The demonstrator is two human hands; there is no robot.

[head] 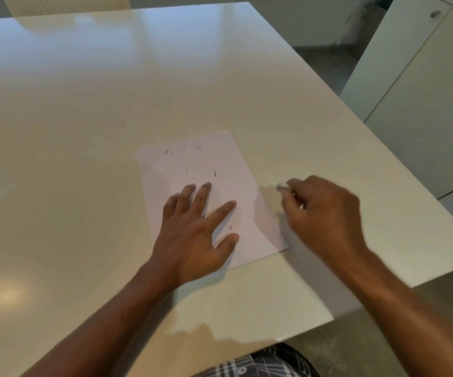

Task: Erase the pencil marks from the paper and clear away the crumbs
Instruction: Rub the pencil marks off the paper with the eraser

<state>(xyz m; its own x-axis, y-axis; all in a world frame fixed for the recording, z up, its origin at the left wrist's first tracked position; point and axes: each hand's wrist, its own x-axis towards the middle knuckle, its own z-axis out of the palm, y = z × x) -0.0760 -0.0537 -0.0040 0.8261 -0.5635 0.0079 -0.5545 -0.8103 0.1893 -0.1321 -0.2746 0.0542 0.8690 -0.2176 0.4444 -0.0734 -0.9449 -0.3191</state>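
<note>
— Paper [219,186], where is it lying?
— Flat on the table [83,118], left hand [195,235] pressing it with fingers spread.
— And the right hand [320,213]?
— Pinching a blurred pale eraser [282,187] just beside the sheet; dark crumbs [215,174] are dotting it.

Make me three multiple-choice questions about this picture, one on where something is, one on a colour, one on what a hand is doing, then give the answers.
1. Where is the right hand?
A. flat on the sheet
B. over the table, just right of the paper
C. under the table

2. What colour are the crumbs on the paper?
A. dark
B. yellow
C. bright blue

3. What is the left hand doing?
A. pinching a pencil
B. curled into a fist
C. lying on the paper with fingers spread

Answers:
1 B, it is past the sheet's right edge, over the table, pinching a small pale object, blurred.
2 A, the thin bits show near black on the white sheet.
3 C, its straight fingers rest on the sheet.
</note>
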